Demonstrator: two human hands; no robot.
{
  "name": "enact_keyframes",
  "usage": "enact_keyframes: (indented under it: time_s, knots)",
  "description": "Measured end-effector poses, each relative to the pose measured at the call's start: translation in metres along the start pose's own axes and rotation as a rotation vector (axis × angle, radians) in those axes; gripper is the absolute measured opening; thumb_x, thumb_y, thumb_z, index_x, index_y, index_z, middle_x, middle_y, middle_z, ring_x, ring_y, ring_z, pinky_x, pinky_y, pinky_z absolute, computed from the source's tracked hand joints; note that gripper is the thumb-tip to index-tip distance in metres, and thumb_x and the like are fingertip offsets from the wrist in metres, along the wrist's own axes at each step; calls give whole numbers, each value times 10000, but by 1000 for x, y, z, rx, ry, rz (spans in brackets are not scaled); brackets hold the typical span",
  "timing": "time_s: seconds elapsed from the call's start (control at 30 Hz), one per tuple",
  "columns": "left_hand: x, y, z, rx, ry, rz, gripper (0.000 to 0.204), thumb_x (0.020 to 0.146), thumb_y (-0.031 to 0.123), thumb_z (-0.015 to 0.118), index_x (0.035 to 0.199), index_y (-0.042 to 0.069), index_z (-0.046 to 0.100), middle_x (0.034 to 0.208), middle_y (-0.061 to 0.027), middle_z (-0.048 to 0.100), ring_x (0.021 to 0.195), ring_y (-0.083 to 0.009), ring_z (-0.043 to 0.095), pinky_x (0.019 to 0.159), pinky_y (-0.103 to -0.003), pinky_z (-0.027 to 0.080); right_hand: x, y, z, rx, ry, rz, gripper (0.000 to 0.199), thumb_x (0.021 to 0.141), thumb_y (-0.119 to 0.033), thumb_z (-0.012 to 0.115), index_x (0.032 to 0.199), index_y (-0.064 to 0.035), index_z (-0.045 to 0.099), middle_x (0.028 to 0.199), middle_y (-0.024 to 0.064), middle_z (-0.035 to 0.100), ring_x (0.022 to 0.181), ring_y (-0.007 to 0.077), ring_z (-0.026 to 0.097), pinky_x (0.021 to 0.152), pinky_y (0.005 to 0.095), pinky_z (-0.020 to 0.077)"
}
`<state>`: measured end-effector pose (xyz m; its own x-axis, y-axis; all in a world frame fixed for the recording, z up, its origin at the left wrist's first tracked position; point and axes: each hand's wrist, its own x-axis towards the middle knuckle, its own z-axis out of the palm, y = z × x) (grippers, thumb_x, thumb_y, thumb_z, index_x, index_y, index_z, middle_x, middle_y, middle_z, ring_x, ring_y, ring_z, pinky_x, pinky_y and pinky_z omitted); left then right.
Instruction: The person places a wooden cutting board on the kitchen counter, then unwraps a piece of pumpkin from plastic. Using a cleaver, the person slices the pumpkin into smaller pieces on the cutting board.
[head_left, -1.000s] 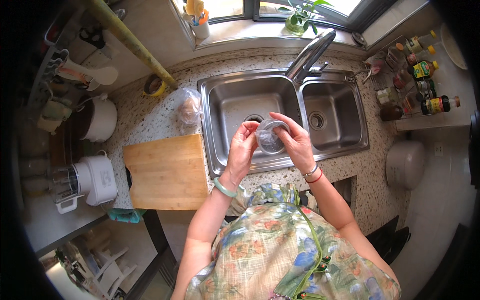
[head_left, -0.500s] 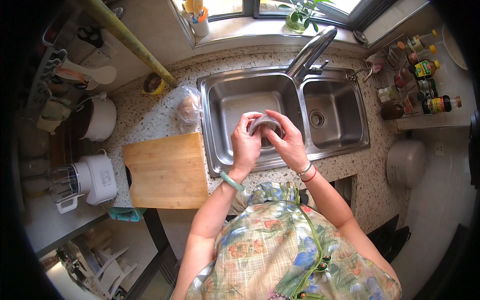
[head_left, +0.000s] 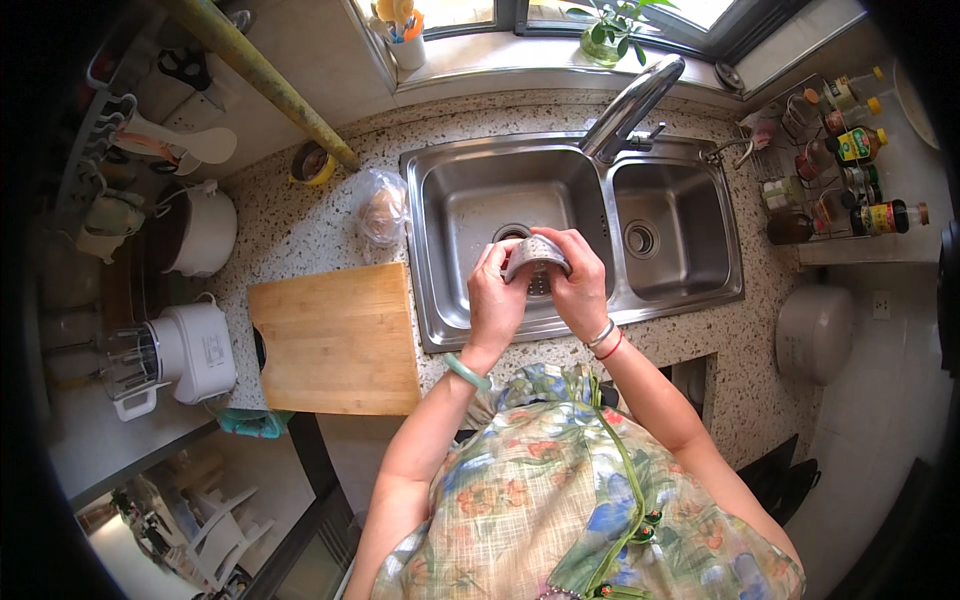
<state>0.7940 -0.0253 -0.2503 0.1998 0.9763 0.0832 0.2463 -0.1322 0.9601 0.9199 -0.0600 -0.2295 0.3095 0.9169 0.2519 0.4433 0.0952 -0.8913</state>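
Note:
Over the front of the large sink basin (head_left: 480,205), my two hands hold a small round metal sink strainer (head_left: 538,248) with holes in its wall. It is tilted, its curved side facing up and away from me. My left hand (head_left: 497,308), below a green bangle, grips its left edge. My right hand (head_left: 580,288), with a silver bracelet and a red string at the wrist, closes on its right edge. The fingertips inside or behind it are partly hidden. Just beyond the strainer, the basin's drain (head_left: 513,231) shows in part.
A chrome faucet (head_left: 640,110) rises behind the sink, with a smaller basin (head_left: 675,265) at right. Left of it lie a wooden cutting board (head_left: 335,340) and a clear plastic bag (head_left: 381,208). A white food processor (head_left: 195,355) and bottles on a rack (head_left: 858,146) stand at the sides.
The strainer has tipped, so its holed curved wall now shows instead of its round opening. Both hands have turned with it, and the drain behind has come into view.

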Motion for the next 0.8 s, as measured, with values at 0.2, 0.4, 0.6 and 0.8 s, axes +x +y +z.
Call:
enact_keyframes:
  time_s: [0.2,0.4,0.6,0.8]
  knots:
    - [5,-16,-3,-121,-47,-113,166,881,-9,679,1046,15,678,918,-28,711,845,-74,614,771,-266,522,3,3,-17,237,-227,172,505,843,49,645,1332,-56,579,1151,88,650,1026,202,644,835,299,523]
    - [4,-5,-8,-82,-63,-138,165,886,-17,679,1047,21,679,919,-6,713,857,-61,609,789,-245,511,13,14,-33,500,-153,446,243,949,-234,697,1095,-40,698,992,17,697,893,71,625,746,233,519]
    - [2,-7,-7,-167,-44,-138,177,873,-6,700,1046,21,681,902,-22,718,832,-69,616,770,-254,517,10,8,-28,347,-139,342,175,912,-164,734,1012,-25,695,894,13,688,785,67,615,702,231,509]
    - [5,-9,-10,-232,-34,-176,165,885,4,699,1048,19,683,898,-18,721,830,-64,617,767,-249,515,0,7,-27,201,-109,216,127,925,-134,711,952,-15,674,838,11,656,746,78,612,663,237,505]
